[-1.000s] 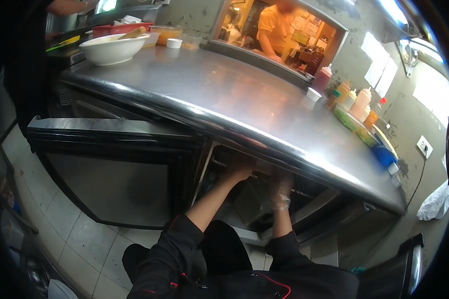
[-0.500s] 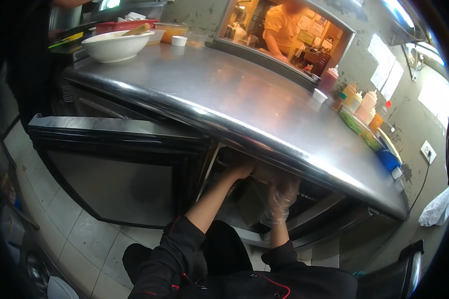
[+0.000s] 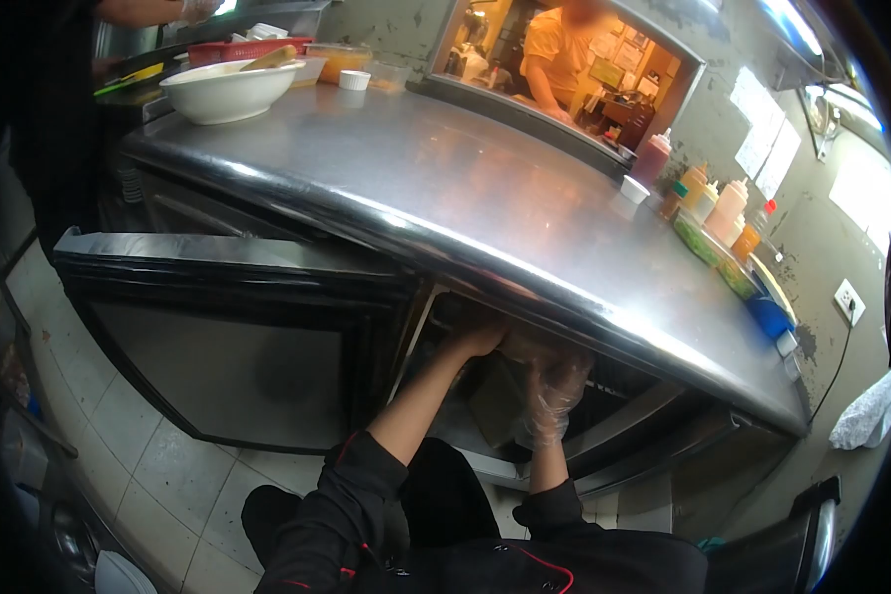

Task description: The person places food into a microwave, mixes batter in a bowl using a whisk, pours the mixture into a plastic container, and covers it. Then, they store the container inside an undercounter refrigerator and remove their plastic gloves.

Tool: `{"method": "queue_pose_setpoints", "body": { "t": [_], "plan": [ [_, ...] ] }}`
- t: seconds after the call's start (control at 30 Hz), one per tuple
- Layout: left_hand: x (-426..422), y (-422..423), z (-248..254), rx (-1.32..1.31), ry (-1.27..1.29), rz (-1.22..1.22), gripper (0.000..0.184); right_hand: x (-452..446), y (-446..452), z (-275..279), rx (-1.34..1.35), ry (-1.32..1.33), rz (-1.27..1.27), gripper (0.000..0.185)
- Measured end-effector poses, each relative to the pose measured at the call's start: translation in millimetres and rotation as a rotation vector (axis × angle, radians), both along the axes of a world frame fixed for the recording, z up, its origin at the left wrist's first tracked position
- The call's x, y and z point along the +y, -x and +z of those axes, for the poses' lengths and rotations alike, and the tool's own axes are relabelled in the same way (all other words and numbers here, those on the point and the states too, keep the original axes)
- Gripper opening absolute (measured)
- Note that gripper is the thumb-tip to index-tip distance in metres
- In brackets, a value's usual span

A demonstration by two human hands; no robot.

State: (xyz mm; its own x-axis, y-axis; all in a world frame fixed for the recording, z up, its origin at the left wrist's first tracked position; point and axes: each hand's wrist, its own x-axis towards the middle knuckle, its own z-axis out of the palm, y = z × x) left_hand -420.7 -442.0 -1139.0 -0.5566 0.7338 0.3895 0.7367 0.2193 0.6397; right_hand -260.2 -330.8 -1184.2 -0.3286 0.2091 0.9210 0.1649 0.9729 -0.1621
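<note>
Both of my hands reach into the opened under-counter refrigerator (image 3: 495, 406), below the steel edge. My left hand (image 3: 481, 339) is bare, and its fingers disappear into shadow beside a pale, blurry thing (image 3: 527, 345) whose kind I cannot make out. On the other side of that thing is my right hand (image 3: 558, 381), in a clear plastic glove, with its fingertips hidden under the counter edge. Whether either hand grips it does not show. The refrigerator door (image 3: 228, 346) hangs open on the left.
The steel counter (image 3: 416, 178) juts over my hands. On it stand a white bowl (image 3: 233, 94), a red basket (image 3: 238, 49), white cups and several squeeze bottles (image 3: 728, 206). One person stands at the left; another person (image 3: 552, 59) is beyond the serving window.
My gloved right hand has shifted slightly left inside the refrigerator. My left hand stays almost in place. At the upper left, the other person's gloved hand has come into view.
</note>
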Motion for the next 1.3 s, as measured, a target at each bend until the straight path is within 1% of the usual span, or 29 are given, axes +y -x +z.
{"method": "queue_pose_setpoints", "body": {
  "t": [0.03,0.1,0.13,0.17,0.2,0.27,0.33,0.4,0.5,0.6,0.7,0.8,0.87,1.0,1.1,1.2,1.27,1.3],
  "plan": [
    [2.8,0.2,-1.0,-0.03,-0.027,0.003,0.044,2.9,0.3,-4.1,0.006,0.007,0.008,0.079],
    [-1.1,2.8,-4.5,-0.018,0.112,-0.084,0.045,10.2,3.9,-16.0,0.057,0.035,0.003,0.081],
    [-6.2,3.5,2.4,0.011,0.192,-0.135,0.045,0.1,1.2,-1.5,0.005,0.064,0.013,0.076],
    [-11.5,2.6,9.2,-0.059,0.239,-0.163,0.05,-11.1,-5.4,15.1,-0.033,0.095,0.021,0.071],
    [-10.7,2.0,4.4,-0.062,0.223,-0.137,0.05,-18.1,-9.3,28.8,-0.066,0.132,0.027,0.066],
    [-3.5,11.8,-20.1,-0.023,0.142,-0.035,0.051,-10.7,-9.1,38.8,-0.088,0.015,0.064,0.072],
    [1.0,27.8,-47.1,-0.002,0.072,0.045,0.051,-6.6,-5.9,34.7,-0.097,0.035,0.1,0.07],
    [3.4,45.2,-74.1,-0.01,0.028,0.08,0.052,-6.3,-2.6,16.9,-0.098,0.185,0.15,0.061],
    [-0.1,74.4,-115.3,-0.035,0.008,0.104,0.053,4.1,-5.0,6.1,-0.116,0.098,0.292,0.048],
    [-8.8,104.8,-150.8,-0.062,-0.005,0.117,0.054,2.9,-3.8,1.2,-0.114,0.195,0.338,0.044],
    [-15.6,135.7,-183.2,-0.088,-0.014,0.122,0.055,3.9,-4.8,1.6,-0.034,0.259,0.346,0.042],
    [-22.6,162.6,-218.3,-0.119,-0.006,0.112,0.056,2.3,-0.9,-16.0,-0.051,0.302,0.319,0.037],
    [-29.0,169.8,-226.6,-0.131,-0.006,0.118,0.056,1.9,-7.2,-10.7,-0.027,0.249,0.311,0.036],
    [-31.2,156.6,-201.8,-0.112,0.015,0.137,0.053,-0.8,-25.5,5.1,0.015,0.192,0.361,0.036],
    [-28.3,140.7,-182.4,-0.083,0.023,0.155,0.051,-8.3,-42.7,14.2,0.046,0.39,0.367,0.035],
    [-15.5,115.2,-146.1,-0.024,0.038,0.17,0.049,1.1,-48.1,6.0,0.063,0.278,0.353,0.035],
    [-1.9,96.4,-116.3,0.03,0.049,0.171,0.048,5.6,-60.3,25.9,0.011,0.515,0.527,0.037],
    [4.9,87.9,-98.6,0.056,0.068,0.175,0.047,7.4,-61.7,26.7,0.007,0.533,0.545,0.039]
  ]
}}
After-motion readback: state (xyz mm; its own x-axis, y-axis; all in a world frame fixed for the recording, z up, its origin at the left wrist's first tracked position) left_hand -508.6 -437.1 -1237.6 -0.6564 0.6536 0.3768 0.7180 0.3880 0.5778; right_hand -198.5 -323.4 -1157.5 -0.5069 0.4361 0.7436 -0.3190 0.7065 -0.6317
